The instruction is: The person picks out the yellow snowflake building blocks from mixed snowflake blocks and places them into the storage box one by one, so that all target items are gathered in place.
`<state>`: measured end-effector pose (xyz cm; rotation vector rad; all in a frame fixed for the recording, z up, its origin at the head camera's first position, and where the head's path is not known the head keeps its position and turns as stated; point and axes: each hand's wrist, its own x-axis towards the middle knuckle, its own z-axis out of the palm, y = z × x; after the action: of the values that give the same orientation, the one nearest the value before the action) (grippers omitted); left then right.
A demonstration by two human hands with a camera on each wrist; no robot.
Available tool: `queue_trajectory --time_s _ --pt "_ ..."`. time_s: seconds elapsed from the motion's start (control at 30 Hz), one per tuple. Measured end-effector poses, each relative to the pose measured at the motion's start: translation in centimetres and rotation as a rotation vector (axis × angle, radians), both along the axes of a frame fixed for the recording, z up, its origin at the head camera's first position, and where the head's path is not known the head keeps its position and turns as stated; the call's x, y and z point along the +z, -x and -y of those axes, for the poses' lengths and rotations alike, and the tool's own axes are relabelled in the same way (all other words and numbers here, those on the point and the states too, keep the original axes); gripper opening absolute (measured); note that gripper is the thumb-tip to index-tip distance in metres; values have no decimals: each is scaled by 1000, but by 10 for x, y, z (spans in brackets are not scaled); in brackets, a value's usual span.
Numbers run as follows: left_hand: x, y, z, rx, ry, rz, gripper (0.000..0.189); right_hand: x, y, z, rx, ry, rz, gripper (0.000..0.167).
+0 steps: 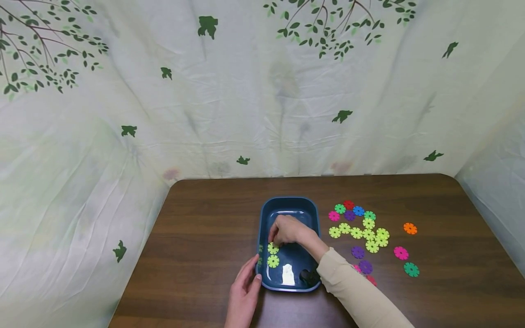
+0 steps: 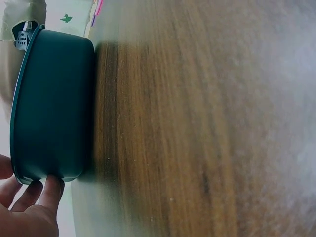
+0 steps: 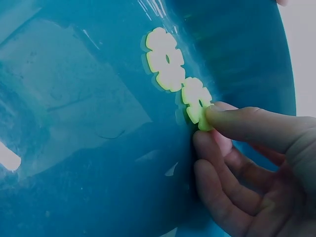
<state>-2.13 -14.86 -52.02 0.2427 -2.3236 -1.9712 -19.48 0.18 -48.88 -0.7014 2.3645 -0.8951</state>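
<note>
A blue tray (image 1: 295,200) stands on the table. Inside it, by its left wall, my right hand (image 1: 285,228) pinches a yellow-green flower-shaped disc (image 3: 194,96) between thumb and fingers. This disc is tilted, and its edge meets another yellow-green flower disc (image 1: 273,261) lying on the tray floor. My left hand (image 1: 244,291) rests its fingertips against the tray's outer left wall near the front corner. In the left wrist view those fingers (image 2: 51,195) touch the tray's outside below the rim.
Right of the tray lie several yellow-green flower discs (image 1: 356,233) in a cluster. Around them are purple (image 1: 358,252), pink (image 1: 401,253), orange (image 1: 410,228) and teal discs (image 1: 411,269). The right forearm (image 1: 361,287) partly covers some. A black wrist device (image 1: 308,277) shows over the tray's front right corner.
</note>
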Motion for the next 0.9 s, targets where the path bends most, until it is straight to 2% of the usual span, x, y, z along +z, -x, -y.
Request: queue_trajectory --time_s 0.33,0.73,0.9 --pt "2 1 -1 12 15 73 47 5 0 -2 -15 13 23 10" --pt "-1 0 0 14 12 4 47 29 -7 -4 29 64 -44 12" --pt "-2 0 -1 12 19 20 46 34 -12 -8 52 99 -67 15"
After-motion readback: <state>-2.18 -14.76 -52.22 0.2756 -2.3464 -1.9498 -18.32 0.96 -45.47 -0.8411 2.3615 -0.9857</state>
